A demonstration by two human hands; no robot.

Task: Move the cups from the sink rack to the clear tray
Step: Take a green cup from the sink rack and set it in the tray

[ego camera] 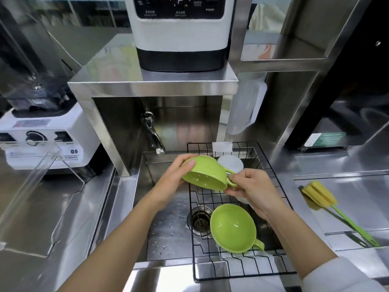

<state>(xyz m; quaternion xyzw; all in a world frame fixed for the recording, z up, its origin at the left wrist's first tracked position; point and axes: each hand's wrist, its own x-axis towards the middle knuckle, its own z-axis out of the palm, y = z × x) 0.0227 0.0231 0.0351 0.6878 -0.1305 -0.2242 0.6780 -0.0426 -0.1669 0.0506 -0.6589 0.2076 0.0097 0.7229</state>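
Both hands hold one green cup [205,173] above the black wire sink rack [265,163]. My left hand [174,175] cups its left side. My right hand [250,186] pinches its handle on the right. The cup is tilted, its mouth facing down and toward me. A second green cup [233,227] lies tilted in the rack nearer to me, handle to the right. A white cup [230,163] sits in the rack behind the held cup. The clear tray [37,171] is at the left on the counter, blurred and transparent.
The sink basin [168,228] with its drain [199,220] lies left of the rack, under a faucet [152,133]. Blenders stand at the left [42,142] and on the steel shelf [181,32]. A yellow sponge brush [322,199] rests on the right counter.
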